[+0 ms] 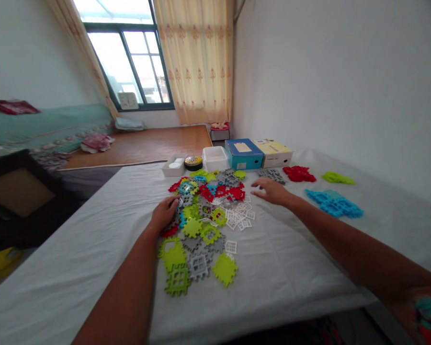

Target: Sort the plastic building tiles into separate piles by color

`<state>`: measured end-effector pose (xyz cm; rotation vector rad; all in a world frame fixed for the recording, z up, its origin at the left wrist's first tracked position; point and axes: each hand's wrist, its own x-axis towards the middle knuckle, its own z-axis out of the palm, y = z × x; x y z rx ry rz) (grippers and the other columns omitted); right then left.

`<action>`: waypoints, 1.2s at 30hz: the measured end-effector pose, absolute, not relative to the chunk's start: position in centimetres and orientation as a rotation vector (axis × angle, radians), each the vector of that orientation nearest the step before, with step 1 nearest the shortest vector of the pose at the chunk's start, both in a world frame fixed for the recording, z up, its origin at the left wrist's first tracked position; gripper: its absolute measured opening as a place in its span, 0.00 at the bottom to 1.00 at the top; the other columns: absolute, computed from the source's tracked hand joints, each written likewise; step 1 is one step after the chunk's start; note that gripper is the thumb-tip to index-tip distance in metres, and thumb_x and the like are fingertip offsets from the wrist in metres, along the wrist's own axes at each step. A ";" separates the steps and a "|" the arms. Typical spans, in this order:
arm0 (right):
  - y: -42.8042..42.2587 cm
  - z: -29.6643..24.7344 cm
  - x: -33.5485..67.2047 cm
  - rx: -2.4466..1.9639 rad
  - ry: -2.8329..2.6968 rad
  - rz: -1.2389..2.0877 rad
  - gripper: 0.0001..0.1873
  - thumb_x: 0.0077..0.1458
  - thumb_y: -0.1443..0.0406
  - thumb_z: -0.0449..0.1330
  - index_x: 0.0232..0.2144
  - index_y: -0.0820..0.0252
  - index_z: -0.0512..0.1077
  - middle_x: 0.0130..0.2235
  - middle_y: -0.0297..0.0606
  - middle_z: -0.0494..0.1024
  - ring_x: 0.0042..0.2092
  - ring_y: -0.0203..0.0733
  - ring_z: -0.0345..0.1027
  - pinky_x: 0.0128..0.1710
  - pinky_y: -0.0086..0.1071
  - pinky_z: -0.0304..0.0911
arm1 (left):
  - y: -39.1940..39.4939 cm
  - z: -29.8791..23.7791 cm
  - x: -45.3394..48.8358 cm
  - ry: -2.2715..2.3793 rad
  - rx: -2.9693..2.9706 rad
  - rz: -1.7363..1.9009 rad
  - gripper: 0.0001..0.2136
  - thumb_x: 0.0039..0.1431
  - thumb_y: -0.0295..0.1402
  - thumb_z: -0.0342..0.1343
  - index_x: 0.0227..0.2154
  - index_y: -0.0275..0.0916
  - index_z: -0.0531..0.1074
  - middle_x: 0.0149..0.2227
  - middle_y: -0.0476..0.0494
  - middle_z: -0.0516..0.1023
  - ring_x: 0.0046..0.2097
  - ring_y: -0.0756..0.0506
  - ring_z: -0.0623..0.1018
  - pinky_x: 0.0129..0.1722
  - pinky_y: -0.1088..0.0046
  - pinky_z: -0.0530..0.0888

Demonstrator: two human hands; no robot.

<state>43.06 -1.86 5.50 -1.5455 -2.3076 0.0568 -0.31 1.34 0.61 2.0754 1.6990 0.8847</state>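
Observation:
A mixed heap of notched plastic building pieces lies on the white-covered table, with lime pieces (192,227), red pieces (206,192), grey window pieces (198,265) and a few blue ones. My left hand (163,213) rests against the heap's left edge, fingers stretched over grey pieces; their tips are partly hidden. Just right of the heap, my right hand (272,190) hovers with thumb and fingers apart and nothing between them. Small white window frames (240,215) are scattered below it. Behind that hand lies a group of grey pieces (272,176).
Separate piles of red pieces (299,174), lime pieces (338,178) and blue pieces (333,203) lie at the right. Along the back stand a white tray (167,168), a round black tin (193,163), a clear container (215,158), a blue box (244,155) and a yellow-white box (273,152).

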 end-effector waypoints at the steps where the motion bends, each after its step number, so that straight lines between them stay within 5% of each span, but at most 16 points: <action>1: -1.3 5.6 40.3 -1.436 -2.351 0.121 0.17 0.57 0.55 0.60 0.45 0.56 0.76 0.44 0.44 0.79 0.42 0.46 0.72 0.49 0.39 0.65 | 1.2 0.7 -0.2 1.676 2.055 0.912 0.22 0.59 0.45 0.46 0.46 0.41 0.77 0.50 0.44 0.79 0.53 0.41 0.75 0.56 0.64 0.69; 8: 2.5 6.4 27.8 -1.272 -2.471 0.341 0.25 0.50 0.53 0.67 0.49 0.55 0.75 0.44 0.42 0.80 0.46 0.48 0.73 0.48 0.37 0.65 | 0.6 1.1 0.0 1.318 1.506 1.307 0.33 0.57 0.58 0.46 0.47 0.34 0.75 0.50 0.35 0.78 0.50 0.40 0.77 0.47 0.63 0.74; 16: 2.8 5.5 25.7 -1.190 -2.547 0.350 0.28 0.49 0.61 0.68 0.52 0.59 0.72 0.42 0.43 0.80 0.43 0.46 0.74 0.46 0.35 0.64 | 0.9 0.7 0.3 1.291 1.374 1.397 0.29 0.51 0.57 0.55 0.41 0.34 0.78 0.43 0.36 0.80 0.46 0.40 0.77 0.45 0.62 0.75; 23: 0.6 6.5 30.3 -1.173 -2.314 0.359 0.16 0.54 0.71 0.60 0.47 0.60 0.74 0.38 0.39 0.80 0.38 0.40 0.73 0.42 0.32 0.63 | 0.9 0.9 -0.3 1.358 1.428 1.353 0.27 0.49 0.56 0.57 0.39 0.35 0.79 0.40 0.39 0.81 0.45 0.40 0.78 0.46 0.61 0.75; 31: -3.5 5.8 44.3 -1.491 -2.092 0.829 0.17 0.53 0.58 0.62 0.42 0.63 0.75 0.30 0.38 0.79 0.27 0.38 0.72 0.29 0.30 0.65 | 0.9 1.3 -0.5 1.425 1.502 1.262 0.30 0.47 0.57 0.57 0.41 0.35 0.79 0.42 0.39 0.82 0.45 0.39 0.78 0.50 0.62 0.74; 36: -7.1 3.7 49.4 -1.552 -2.061 0.639 0.18 0.54 0.55 0.60 0.43 0.58 0.77 0.45 0.42 0.80 0.42 0.45 0.75 0.41 0.35 0.69 | 0.7 1.7 -0.4 1.510 1.583 1.213 0.30 0.47 0.57 0.56 0.42 0.37 0.79 0.40 0.42 0.82 0.45 0.40 0.78 0.49 0.63 0.74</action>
